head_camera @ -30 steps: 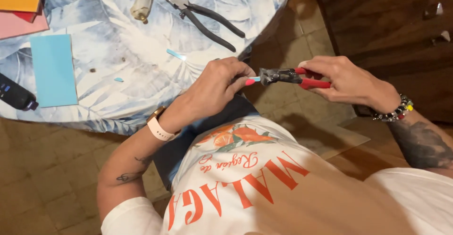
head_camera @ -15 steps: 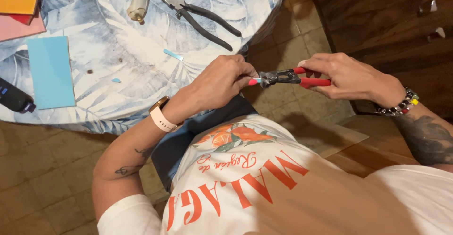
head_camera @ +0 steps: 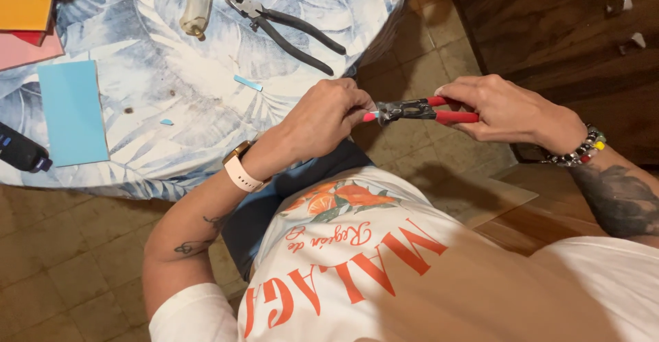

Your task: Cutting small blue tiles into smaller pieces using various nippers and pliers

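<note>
A small pair of red-handled pliers (head_camera: 420, 111) is held in front of the body, off the near edge of the round table with the blue leaf-print cloth (head_camera: 171, 129). The right hand (head_camera: 504, 112) is wrapped around the red handles, fingers curled so that the handles are squeezed together. The left hand (head_camera: 322, 119) is closed in a loose fist at the tool's dark head, where a small pink piece (head_camera: 370, 117) is pinched between thumb and fingertips and appears to sit in the nose of the pliers; what the piece is cannot be told.

For this step to go well, steady pressure is best kept on the handles while the pink piece is fed squarely into the nose, with the left fingertips kept clear of the biting edges. The work is best held low and close, so that small offcuts are not lost to the tiled floor.

On the table, beyond the hands, a larger pair of black-handled pliers (head_camera: 281, 26) lies unused; further left lie a light blue card rectangle (head_camera: 72, 112) and two small blue scraps (head_camera: 247, 83).
</note>
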